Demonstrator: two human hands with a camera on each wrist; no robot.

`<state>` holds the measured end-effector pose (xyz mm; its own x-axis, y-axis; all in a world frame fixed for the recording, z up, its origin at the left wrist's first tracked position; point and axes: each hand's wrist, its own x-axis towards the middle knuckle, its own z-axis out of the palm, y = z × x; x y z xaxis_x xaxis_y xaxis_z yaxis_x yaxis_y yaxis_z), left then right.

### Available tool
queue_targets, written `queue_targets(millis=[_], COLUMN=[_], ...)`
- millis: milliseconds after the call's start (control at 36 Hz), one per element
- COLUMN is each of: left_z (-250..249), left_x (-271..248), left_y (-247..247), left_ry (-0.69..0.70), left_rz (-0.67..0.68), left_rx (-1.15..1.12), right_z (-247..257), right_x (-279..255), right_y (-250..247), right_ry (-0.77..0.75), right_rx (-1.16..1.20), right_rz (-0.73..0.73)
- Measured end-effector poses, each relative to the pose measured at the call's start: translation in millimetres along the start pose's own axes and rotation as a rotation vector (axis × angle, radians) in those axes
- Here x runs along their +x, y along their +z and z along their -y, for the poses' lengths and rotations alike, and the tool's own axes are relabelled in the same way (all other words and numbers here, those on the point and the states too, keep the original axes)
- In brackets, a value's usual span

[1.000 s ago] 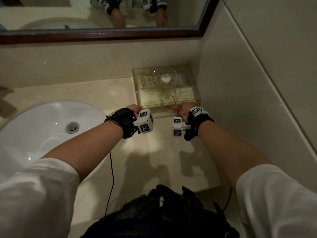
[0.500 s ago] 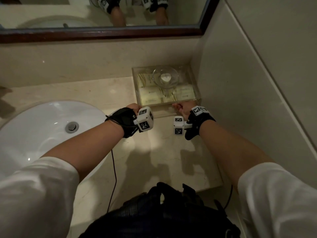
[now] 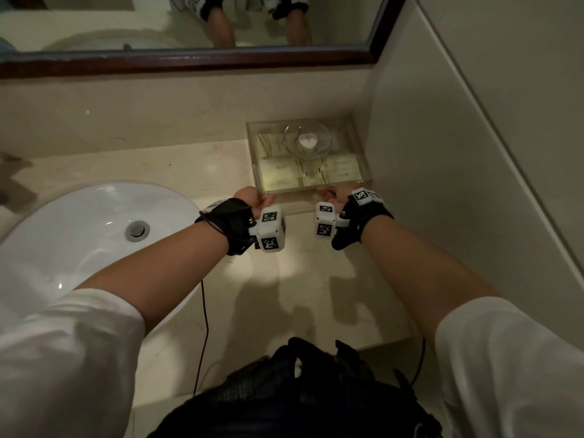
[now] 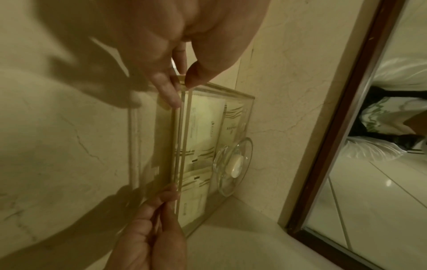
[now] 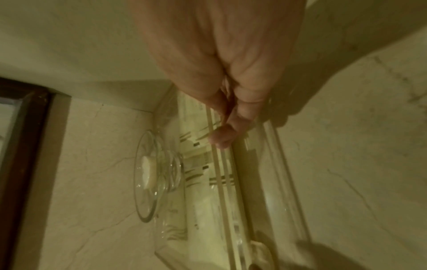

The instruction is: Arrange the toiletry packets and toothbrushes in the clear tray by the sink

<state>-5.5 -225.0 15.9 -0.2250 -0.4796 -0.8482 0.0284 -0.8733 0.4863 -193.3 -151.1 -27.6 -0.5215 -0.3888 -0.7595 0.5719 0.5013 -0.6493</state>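
A clear tray (image 3: 251, 153) sits in the back right corner of the counter. Cream toiletry packets (image 3: 278, 173) lie flat inside it, and a glass dish (image 3: 308, 141) with a white soap rests on them at the back. My left hand (image 3: 252, 197) pinches the tray's near left corner between thumb and finger, which shows in the left wrist view (image 4: 182, 82). My right hand (image 3: 330, 194) pinches the near wall further right (image 5: 223, 136). I cannot pick out any toothbrush among the packets (image 4: 203, 118).
A white sink basin (image 3: 79, 235) with a metal drain is set into the counter at the left. A dark-framed mirror (image 3: 189, 58) runs above the backsplash. A wall (image 3: 442, 153) closes the right side, against the tray. A black bag (image 3: 300, 390) hangs at my waist.
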Motion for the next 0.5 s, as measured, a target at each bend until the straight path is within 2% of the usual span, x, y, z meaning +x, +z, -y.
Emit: queue_targets(millis=[167,250,333,500], left_z=[1.5,0.7,-0.8,3.7], left_x=[-0.8,-2.5,2.1,7.2], left_y=[-2.6,-4.4,-9.1,-16.5], left_ry=[-0.020,-0.020,-0.050,-0.095], left_rz=[0.073,0.081,0.098,0.187], left_rx=[-0.070,-0.080,-0.137,-0.069], right_z=[2.1,1.2,-2.2,-4.7], right_x=[-14.1,-15.5,-23.5,-35.1], right_y=[6.7,4.9,-1.7,-8.8], right_ry=[0.020,0.041,0.082,0.012], right_rx=[0.010,-0.030,0.025,0.077], right_rz=[-0.061,-0.040,0.003,0.077])
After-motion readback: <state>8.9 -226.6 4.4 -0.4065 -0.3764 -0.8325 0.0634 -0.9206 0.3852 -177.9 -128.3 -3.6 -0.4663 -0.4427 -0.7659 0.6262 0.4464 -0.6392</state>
